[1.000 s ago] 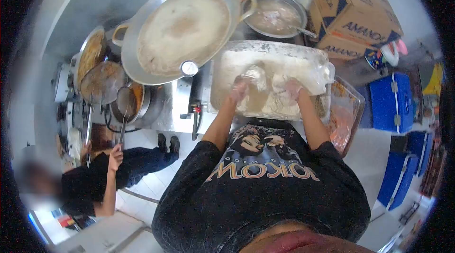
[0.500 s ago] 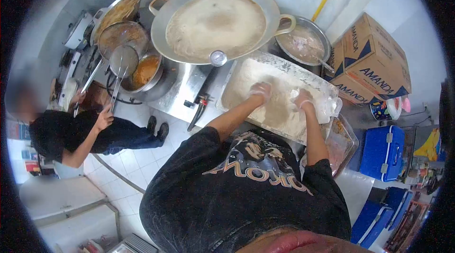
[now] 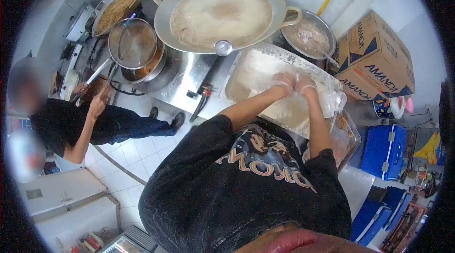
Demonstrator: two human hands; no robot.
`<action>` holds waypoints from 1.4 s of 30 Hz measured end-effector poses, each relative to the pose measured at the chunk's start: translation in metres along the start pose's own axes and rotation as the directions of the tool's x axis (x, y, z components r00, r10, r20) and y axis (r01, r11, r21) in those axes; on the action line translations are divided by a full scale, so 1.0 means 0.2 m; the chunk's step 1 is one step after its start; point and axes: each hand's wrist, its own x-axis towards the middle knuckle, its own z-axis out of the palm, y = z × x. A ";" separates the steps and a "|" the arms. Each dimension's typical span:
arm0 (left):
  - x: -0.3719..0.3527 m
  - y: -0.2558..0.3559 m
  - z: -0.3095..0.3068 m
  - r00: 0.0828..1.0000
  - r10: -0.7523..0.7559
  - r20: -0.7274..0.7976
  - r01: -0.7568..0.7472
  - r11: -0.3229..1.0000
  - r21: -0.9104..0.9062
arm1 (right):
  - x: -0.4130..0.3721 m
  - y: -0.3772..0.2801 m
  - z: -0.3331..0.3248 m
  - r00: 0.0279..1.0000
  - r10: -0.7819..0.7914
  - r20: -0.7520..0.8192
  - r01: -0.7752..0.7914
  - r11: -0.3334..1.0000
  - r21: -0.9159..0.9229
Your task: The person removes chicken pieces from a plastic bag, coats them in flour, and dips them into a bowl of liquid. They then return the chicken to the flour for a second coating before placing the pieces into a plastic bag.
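Observation:
A rectangular metal tray [image 3: 251, 70] holds pale flour [image 3: 249, 84]. Over its right half my left hand [image 3: 284, 81] and my right hand [image 3: 304, 83] are side by side and touching, both in clear plastic gloves dusted white. Their fingers curl inward and downward, closed together low at the flour. Whatever lies between them is hidden by the hands.
Behind the tray stands a large wok [image 3: 166, 20] of foaming liquid with a thermometer [image 3: 222, 47] at its rim. A metal bowl [image 3: 330, 30] and cardboard boxes [image 3: 379, 54] are at right. At left a co-worker holds a strainer [image 3: 132, 44] above a pot [image 3: 159, 70].
My hands were apart in the flour and have come together, the left moving right and both slightly upward. The co-worker's strainer has shifted right, over the pot.

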 end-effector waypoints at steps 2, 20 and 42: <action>0.01 0.09 -0.41 0.978 -0.125 0.168 0.129 0.991 -0.015 | -0.08 0.00 -0.12 0.997 0.009 -0.079 -0.010 1.000 -0.007; 0.17 0.00 -0.39 0.984 -0.081 0.157 0.098 0.990 -0.106 | -0.07 0.25 -0.11 0.982 -0.045 -0.186 0.104 0.942 0.320; 0.41 0.00 -0.38 0.927 -0.367 0.076 0.268 0.506 -0.820 | 0.20 0.57 -0.35 0.923 -0.241 -0.299 0.354 0.835 0.421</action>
